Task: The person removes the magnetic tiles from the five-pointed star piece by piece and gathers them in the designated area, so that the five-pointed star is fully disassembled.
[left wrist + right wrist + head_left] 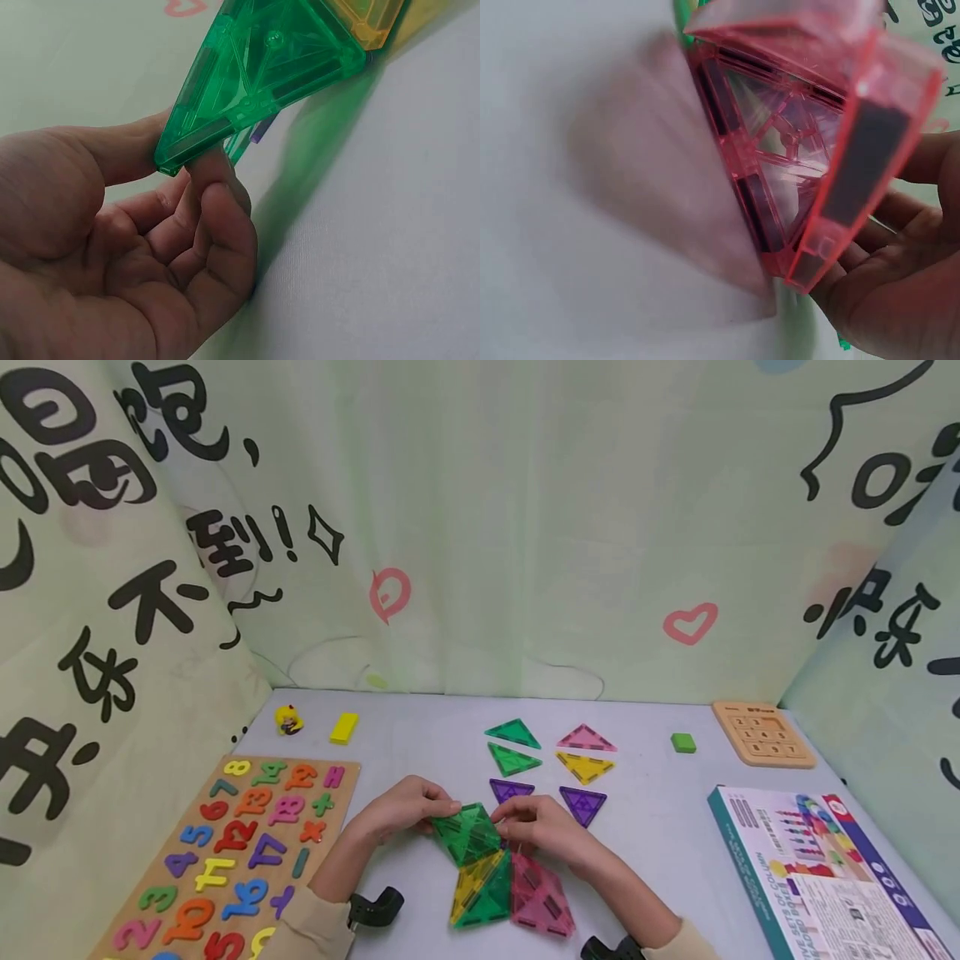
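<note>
A translucent green triangular magnetic tile (467,832) is held raised at the top of a cluster of joined tiles near the front centre of the pale table (652,827); a yellow-and-green tile (480,889) and a translucent pink triangular tile (540,897) are attached below it. The left corner of the green tile is pinched between the thumb and curled fingers (217,195) of the left hand (401,810), as shown in the left wrist view. The right hand (540,827) is placed at the right edge of the green tile with fingers curled; its exact contact is hidden in the head view, and the right wrist view is blurred, so its grip cannot be determined. Both forearms are cut off by the lower frame edge. Six loose triangular tiles (547,764) are laid just beyond the hands. A wooden number board (236,852) filled with coloured numerals is located at the left, and a printed cardboard box (817,868), closed and partly cut off, at the right.
</note>
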Motion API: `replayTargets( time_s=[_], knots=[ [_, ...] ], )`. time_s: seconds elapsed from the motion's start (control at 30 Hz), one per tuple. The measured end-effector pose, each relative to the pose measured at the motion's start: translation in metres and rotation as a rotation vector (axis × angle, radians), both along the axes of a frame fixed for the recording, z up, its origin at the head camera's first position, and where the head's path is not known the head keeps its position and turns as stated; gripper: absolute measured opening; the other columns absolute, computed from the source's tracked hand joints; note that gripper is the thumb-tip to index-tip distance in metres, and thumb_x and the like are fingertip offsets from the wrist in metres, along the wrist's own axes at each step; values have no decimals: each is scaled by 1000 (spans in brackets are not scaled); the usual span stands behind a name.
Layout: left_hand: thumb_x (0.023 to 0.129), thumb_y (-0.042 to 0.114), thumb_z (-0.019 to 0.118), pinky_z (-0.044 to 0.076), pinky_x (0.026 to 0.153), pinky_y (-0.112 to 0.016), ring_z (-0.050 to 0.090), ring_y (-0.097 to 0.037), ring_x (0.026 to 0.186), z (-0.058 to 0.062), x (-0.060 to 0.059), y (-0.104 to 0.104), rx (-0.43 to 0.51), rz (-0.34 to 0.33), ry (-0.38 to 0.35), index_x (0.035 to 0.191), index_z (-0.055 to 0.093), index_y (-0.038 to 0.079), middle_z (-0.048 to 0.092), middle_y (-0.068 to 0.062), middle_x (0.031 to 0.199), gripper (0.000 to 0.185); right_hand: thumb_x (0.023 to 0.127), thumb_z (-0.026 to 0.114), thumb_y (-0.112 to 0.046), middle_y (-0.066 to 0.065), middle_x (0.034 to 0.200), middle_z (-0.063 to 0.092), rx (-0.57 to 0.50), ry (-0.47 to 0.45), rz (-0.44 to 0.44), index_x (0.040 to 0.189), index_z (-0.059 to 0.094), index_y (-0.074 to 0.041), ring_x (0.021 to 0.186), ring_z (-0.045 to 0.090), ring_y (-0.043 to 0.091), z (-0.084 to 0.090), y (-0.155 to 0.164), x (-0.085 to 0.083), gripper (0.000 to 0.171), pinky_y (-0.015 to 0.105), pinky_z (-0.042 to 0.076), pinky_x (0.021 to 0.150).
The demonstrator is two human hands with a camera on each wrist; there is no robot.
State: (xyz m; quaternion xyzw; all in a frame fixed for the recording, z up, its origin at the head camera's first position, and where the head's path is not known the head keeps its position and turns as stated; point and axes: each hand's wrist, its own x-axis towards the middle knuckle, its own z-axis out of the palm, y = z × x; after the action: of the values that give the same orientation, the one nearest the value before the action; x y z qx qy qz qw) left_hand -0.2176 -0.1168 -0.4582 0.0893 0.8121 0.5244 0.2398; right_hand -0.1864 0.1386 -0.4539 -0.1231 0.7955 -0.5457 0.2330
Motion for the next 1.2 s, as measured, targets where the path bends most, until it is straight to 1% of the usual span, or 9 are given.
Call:
replayTargets(
  time_s=[0.13, 0.23, 0.47, 0.53, 0.63, 0.8, 0.93, 1.03, 1.2],
  knots=[
    [95, 27, 66, 45, 62, -25, 51, -12, 68, 0, 0, -1, 18, -3, -14, 86, 70, 1, 58, 4, 74, 28, 95, 63, -20, 3, 91, 69, -36, -6, -1, 120, 66, -5, 75, 59, 15, -2, -1, 1, 30, 27, 50, 65],
    [96, 26, 65, 44, 62, -24, 51, -13, 68, 0, 0, -1, 24, -2, -20, 87, 70, 1, 58, 3, 74, 28, 95, 63, -23, 2, 94, 68, -59, -15, 1, 120, 65, -5, 79, 58, 16, -2, -1, 2, 31, 28, 50, 67],
    [99, 25, 61, 45, 63, -24, 52, -12, 69, -3, -2, 0, 35, 10, -36, 95, 69, -1, 59, 3, 74, 28, 92, 66, -23, -2, 95, 65, -141, -134, 11, 116, 65, -2, 81, 54, 13, -3, 3, 4, 32, 26, 46, 70],
    [99, 26, 60, 45, 63, -24, 52, -12, 69, -4, -2, -1, 37, 14, -41, 97, 69, -1, 59, 3, 74, 29, 91, 68, -23, -2, 95, 64, -126, -120, 27, 114, 66, -1, 83, 53, 12, -3, 2, 6, 32, 25, 46, 72],
    [99, 26, 60, 45, 63, -24, 52, -12, 68, -5, -3, -1, 44, 15, -43, 98, 69, -2, 59, 3, 73, 29, 90, 70, -24, -3, 90, 63, -84, -46, 50, 110, 67, -1, 85, 53, 12, -1, -2, 9, 30, 24, 46, 74],
    [98, 26, 61, 47, 63, -24, 54, -12, 69, -6, -5, 1, 53, 37, -39, 98, 70, -1, 60, 3, 75, 28, 89, 73, -23, -6, 78, 58, -63, 12, 33, 97, 67, 1, 76, 50, 9, 1, -9, 12, 26, 22, 42, 67],
    [99, 25, 60, 48, 65, -24, 55, -11, 68, -5, -10, 0, 64, 94, -10, 100, 70, -1, 64, 2, 74, 27, 89, 72, -21, -5, 81, 63, -84, -4, 27, 96, 69, 2, 78, 54, 10, 2, -9, 13, 23, 23, 44, 70],
    [98, 24, 62, 49, 64, -24, 57, -11, 66, -5, -16, -1, 61, 191, 32, 97, 70, 0, 67, -1, 74, 26, 89, 72, -21, -3, 85, 66, -95, -23, 35, 97, 70, 1, 82, 57, 11, 2, -9, 13, 23, 25, 47, 74],
    [97, 26, 64, 50, 64, -25, 60, -14, 67, -7, -38, -5, -33, 362, 158, 98, 71, 1, 70, -7, 77, 27, 89, 72, -22, -3, 84, 67, -93, -32, 37, 98, 70, 0, 81, 57, 12, 1, -10, 14, 23, 26, 47, 75]
  ],
)
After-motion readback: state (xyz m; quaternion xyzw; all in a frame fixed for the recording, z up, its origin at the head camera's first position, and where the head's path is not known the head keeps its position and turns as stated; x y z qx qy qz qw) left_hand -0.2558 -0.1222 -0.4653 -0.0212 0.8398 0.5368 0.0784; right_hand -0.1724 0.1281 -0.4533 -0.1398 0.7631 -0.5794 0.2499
